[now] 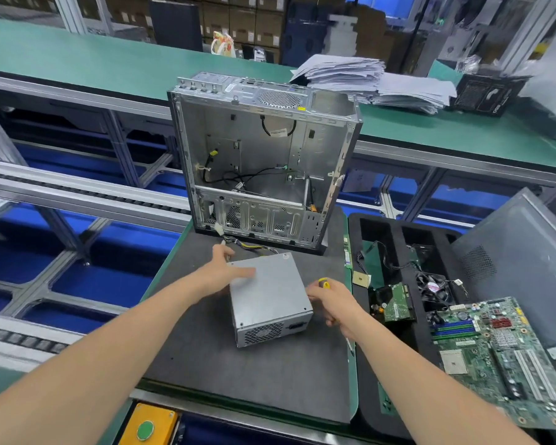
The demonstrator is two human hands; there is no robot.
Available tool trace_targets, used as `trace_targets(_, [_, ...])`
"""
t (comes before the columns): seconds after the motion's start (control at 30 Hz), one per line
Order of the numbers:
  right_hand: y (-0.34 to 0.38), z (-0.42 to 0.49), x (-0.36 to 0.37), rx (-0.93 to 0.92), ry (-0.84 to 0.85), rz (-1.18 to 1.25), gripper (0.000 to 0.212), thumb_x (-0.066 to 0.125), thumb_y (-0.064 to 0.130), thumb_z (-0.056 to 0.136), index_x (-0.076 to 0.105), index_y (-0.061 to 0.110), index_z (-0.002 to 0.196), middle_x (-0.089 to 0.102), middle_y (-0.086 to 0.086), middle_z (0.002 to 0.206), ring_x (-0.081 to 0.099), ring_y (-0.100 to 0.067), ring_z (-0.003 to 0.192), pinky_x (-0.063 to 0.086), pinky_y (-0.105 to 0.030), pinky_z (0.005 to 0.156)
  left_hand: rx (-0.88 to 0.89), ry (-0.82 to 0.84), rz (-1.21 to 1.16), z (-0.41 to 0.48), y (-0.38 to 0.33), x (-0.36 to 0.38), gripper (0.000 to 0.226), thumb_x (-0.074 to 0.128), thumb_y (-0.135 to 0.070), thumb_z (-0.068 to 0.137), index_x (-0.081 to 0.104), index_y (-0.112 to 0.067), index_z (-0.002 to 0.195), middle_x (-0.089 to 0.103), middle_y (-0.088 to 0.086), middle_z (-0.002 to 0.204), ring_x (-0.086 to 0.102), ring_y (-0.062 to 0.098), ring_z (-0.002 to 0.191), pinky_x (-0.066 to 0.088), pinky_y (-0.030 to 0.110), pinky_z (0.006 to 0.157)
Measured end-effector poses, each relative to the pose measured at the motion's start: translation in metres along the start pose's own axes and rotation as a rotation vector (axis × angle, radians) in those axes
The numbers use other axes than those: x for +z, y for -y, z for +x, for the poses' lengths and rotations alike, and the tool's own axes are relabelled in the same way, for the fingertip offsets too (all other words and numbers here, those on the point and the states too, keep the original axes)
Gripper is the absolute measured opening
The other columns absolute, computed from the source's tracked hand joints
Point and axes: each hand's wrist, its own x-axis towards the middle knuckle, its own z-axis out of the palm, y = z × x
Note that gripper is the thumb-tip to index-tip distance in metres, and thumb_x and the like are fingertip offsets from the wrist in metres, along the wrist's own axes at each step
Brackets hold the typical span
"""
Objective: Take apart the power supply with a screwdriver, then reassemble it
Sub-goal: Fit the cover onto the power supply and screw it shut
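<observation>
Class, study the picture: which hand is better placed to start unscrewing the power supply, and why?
The right hand: it already grips the yellow-handled screwdriver beside the power supply's right edge. The left hand lies open on its top, likely steadying it.

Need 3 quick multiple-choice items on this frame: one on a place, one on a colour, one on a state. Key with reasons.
1. Where is the power supply?
A. On the grey mat, in front of the case
B. Inside the case
C. On the floor

2. What colour is the screwdriver handle?
A. Red
B. Blue
C. Yellow

3. What is the left hand doing?
A. Holding the screwdriver
B. Lying flat on top of the power supply
C. Reaching inside the case

Key:
1 A: the box sits on the mat, nearer the camera than the upright open case.
2 C: a yellow handle end sticks out of the right hand.
3 B: its straight fingers rest on the box's top face.
</observation>
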Motion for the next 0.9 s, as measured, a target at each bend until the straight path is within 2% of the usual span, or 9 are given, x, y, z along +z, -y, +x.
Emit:
trace_targets(0.1, [0.008,0.007,-0.008,-0.124,0.112,0.029,0.064,0.071,0.014,0.076,0.061,0.041,0.133,0.065,-0.001,0.131,0.036,-0.013,0.048,0.034,-0.025,0.043,0.215,0.211,0.28,-0.016,0.019,-0.006,0.125,0.092,-0.065,0.057,0.008,-0.052,0.15,0.026,-0.004,0.15,0.032,0.024,0.141,0.032,0.049,0.119])
trace_targets(0.17, [0.016,0.013,-0.009,-0.153,0.201,-0.024,0.081,0.076,0.023,0.07,0.053,0.049,0.143,0.059,0.004,0.137,0.041,-0.017,0.053,0.037,-0.027,0.045,0.308,0.217,0.391,-0.023,0.029,-0.003,0.146,0.097,-0.065,0.045,-0.006,-0.066,0.148,0.013,-0.016,0.152,0.023,0.019,0.144,0.031,0.052,0.12])
trace_targets(0.23, [0.023,0.019,-0.004,-0.155,0.253,-0.061,0.087,0.085,0.035,0.069,0.049,0.051,0.146,0.06,-0.001,0.139,0.057,-0.032,0.065,0.046,-0.033,0.059,0.368,0.173,0.448,-0.025,0.036,0.002,0.157,0.099,-0.065,0.04,-0.015,-0.069,0.147,0.002,-0.022,0.153,0.031,0.021,0.14,0.039,0.05,0.114])
trace_targets(0.33, [0.025,0.029,0.009,-0.152,0.274,-0.019,0.078,0.089,0.042,0.073,0.052,0.051,0.142,0.069,-0.016,0.128,0.062,-0.034,0.091,0.042,-0.041,0.079,0.466,0.082,0.493,-0.024,0.04,0.008,0.155,0.098,-0.062,0.042,-0.012,-0.065,0.151,0.0,-0.02,0.15,0.049,0.027,0.127,0.05,0.039,0.101])
trace_targets(0.47, [0.027,0.038,0.014,-0.11,0.259,-0.034,0.061,0.08,0.047,0.084,0.053,0.048,0.139,0.076,-0.003,0.101,0.059,-0.014,0.068,0.035,-0.025,0.051,0.543,0.034,0.46,-0.017,0.049,0.006,0.147,0.097,-0.059,0.044,-0.002,-0.065,0.151,0.006,-0.02,0.144,0.058,0.023,0.11,0.046,0.017,0.08])
trace_targets(0.57, [0.027,0.046,0.014,-0.134,0.28,-0.057,0.043,0.071,0.047,0.093,0.052,0.042,0.132,0.072,0.002,0.091,0.056,-0.011,0.057,0.035,-0.023,0.044,0.547,0.036,0.455,-0.015,0.052,0.004,0.144,0.097,-0.063,0.044,0.002,-0.065,0.152,0.006,-0.02,0.145,0.055,0.024,0.118,0.049,0.026,0.088])
trace_targets(0.67, [0.029,0.052,0.016,-0.161,0.282,-0.087,0.033,0.064,0.061,0.095,0.051,0.043,0.119,0.068,-0.005,0.101,0.058,-0.02,0.073,0.043,-0.031,0.058,0.534,0.061,0.447,-0.016,0.052,0.002,0.143,0.096,-0.066,0.044,0.001,-0.065,0.151,0.005,-0.021,0.147,0.052,0.024,0.122,0.049,0.032,0.096])
trace_targets(0.73, [0.031,0.056,0.021,-0.168,0.26,-0.125,0.034,0.057,0.069,0.095,0.048,0.041,0.111,0.065,-0.005,0.101,0.06,-0.017,0.08,0.046,-0.035,0.07,0.523,0.073,0.436,-0.016,0.053,-0.001,0.142,0.096,-0.066,0.046,0.001,-0.066,0.151,0.008,-0.021,0.147,0.052,0.023,0.125,0.049,0.034,0.1])
trace_targets(0.9, [0.031,0.065,0.032,-0.19,0.176,-0.226,0.047,0.047,0.076,0.096,0.039,0.03,0.101,0.049,-0.006,0.091,0.048,-0.018,0.079,0.038,-0.036,0.071,0.533,0.12,0.409,-0.015,0.052,-0.004,0.135,0.097,-0.059,0.05,0.008,-0.065,0.151,0.014,-0.02,0.145,0.051,0.019,0.131,0.048,0.041,0.109])
